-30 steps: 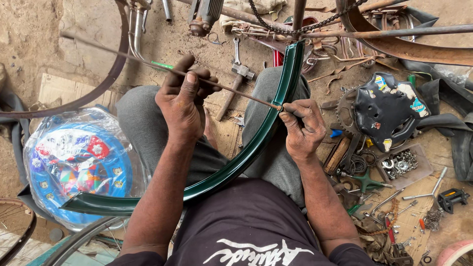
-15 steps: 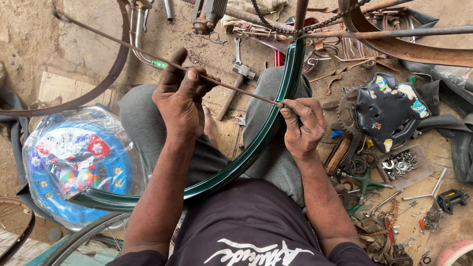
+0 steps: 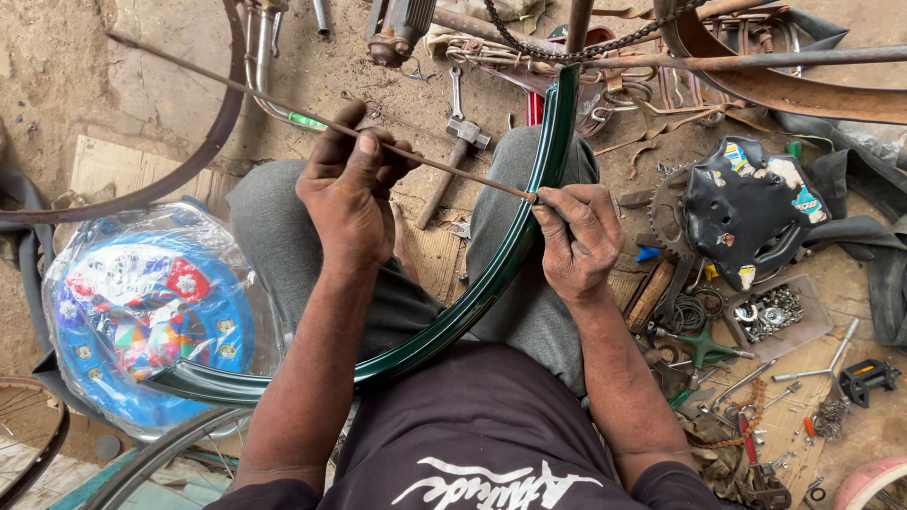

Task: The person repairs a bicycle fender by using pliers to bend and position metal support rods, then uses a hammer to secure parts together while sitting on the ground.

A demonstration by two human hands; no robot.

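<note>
Left hand (image 3: 351,194) fingers pinch a thin spoke (image 3: 283,106); right hand (image 3: 578,238) fingers clamp its end at the green rim (image 3: 491,283).

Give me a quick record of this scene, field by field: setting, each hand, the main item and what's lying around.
Setting: dirt ground, person seated, seen from above
Left hand: grips a thin rusty rod along its length
Right hand: fingers pinch the rod's end at the rim
Main item: dark green wheel rim, lying across the lap
Left of the person: blue patterned disc in clear plastic
Between the knees: hammer
Right of the person: black saddle, small tray of nuts, bicycle pedal
Top: chain
</note>
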